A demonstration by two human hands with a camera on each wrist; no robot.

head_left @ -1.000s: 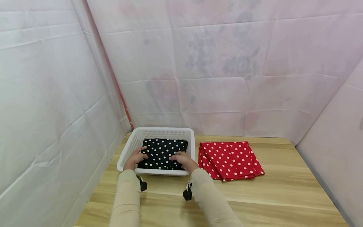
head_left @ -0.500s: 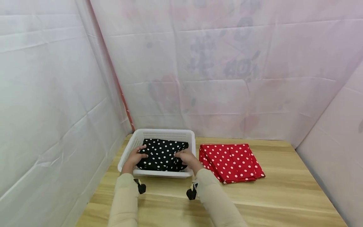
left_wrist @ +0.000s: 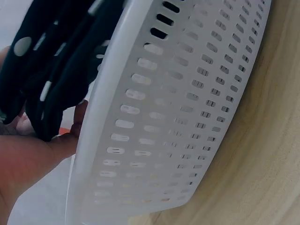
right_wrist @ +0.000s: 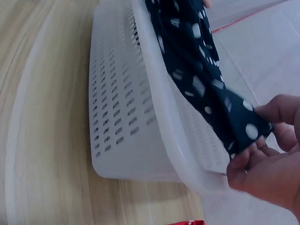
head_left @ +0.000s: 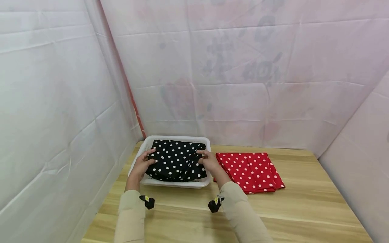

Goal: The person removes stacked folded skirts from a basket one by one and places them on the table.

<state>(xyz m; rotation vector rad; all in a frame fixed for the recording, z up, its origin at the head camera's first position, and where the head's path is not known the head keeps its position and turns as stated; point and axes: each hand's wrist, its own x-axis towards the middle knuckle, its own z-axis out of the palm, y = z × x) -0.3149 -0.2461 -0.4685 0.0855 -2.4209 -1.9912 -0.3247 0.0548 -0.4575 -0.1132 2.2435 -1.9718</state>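
A folded black cloth with white polka dots (head_left: 177, 160) is held level with the rim of a white perforated plastic basket (head_left: 173, 184). My left hand (head_left: 141, 167) grips its left side, thumb on top and fingers underneath. At the opposite side my right hand (head_left: 210, 163) pinches the cloth's edge; in the right wrist view the thumb and fingers close on a corner of the black cloth (right_wrist: 243, 126). In the left wrist view the black cloth (left_wrist: 56, 61) hangs in folds beside the basket wall (left_wrist: 154, 112). The basket's floor is mostly hidden under the cloth.
A folded red cloth with white polka dots (head_left: 252, 172) lies on the wooden table (head_left: 304, 202) to the right of the basket. Pale fabric sheets (head_left: 231, 84) close off the back and both sides.
Both hands have raised the black polka-dot cloth from inside the basket up to its rim. The right hand has shifted a little to the right. The red cloth stays put.
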